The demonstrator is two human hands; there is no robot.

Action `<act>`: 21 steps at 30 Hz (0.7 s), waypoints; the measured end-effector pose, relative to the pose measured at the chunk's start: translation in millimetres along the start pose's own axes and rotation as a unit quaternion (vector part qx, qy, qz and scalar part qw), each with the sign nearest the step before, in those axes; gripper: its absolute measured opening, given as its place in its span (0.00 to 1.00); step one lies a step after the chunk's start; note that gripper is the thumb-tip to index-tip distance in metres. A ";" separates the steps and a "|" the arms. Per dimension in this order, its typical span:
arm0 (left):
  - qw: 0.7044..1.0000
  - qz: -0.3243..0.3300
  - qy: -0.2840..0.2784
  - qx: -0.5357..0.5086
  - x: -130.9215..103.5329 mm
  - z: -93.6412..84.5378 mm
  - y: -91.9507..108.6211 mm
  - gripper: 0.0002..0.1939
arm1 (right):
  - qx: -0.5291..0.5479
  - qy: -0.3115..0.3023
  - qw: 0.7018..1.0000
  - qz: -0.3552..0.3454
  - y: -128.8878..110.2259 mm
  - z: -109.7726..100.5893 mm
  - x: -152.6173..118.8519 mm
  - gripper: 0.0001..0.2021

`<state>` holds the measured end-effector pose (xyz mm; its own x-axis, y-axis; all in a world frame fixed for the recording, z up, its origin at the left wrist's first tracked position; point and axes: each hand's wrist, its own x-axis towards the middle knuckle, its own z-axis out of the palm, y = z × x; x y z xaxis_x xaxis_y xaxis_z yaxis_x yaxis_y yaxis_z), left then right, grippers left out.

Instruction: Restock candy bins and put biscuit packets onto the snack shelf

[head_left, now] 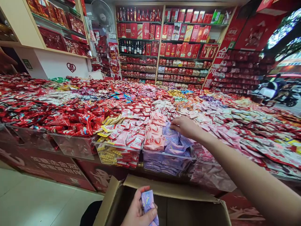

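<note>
- Head view, in a shop: the left hand (137, 210) is clamped on a lilac packet (147, 201), thumb across its lower front and fingers behind, a grip that seems meant to steady it above the open carton (168, 187).
- The right hand (185, 126) reaches over a clear bin (168, 154), fingertips bent together at the lilac stock (172, 140); whether they pinch a piece cannot be told.
- Pink packets (154, 141) stand along the bin's left side, apparently grouped to keep the two kinds distinct; the walls likely hold the pile in.
- Around lies a counter's spread of sweets (77, 121), mostly red-wrapped.
- Behind rise shelves (162, 34) of bottles (138, 14) and boxes (134, 30), a fan (102, 13) beside them; pale floor tiles (25, 196) lie lower left, a scooter (270, 92) outside at right.
</note>
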<state>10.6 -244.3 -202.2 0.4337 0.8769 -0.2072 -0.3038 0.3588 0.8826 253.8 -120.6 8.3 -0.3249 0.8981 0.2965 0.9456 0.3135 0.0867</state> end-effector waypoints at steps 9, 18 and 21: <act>1.000 -0.003 -0.003 0.003 1.3 0.5 -0.6 0.36 | 0.057 0.034 0.996 0.052 1.1 -5.8 -16.9 0.10; 1.000 -0.008 0.006 0.014 -0.7 2.8 1.9 0.34 | 0.060 -0.048 0.988 0.136 5.6 -1.8 -65.4 0.08; 1.000 -0.009 0.013 0.015 -0.6 2.5 1.7 0.34 | 0.051 -0.028 0.988 0.146 2.7 4.4 -67.4 0.08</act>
<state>11.9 -245.0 -199.4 0.4172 0.8784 -0.2331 -0.2711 0.3651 0.8906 278.2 -178.9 -15.6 -0.0417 0.9698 0.2405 0.9936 0.0656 -0.0922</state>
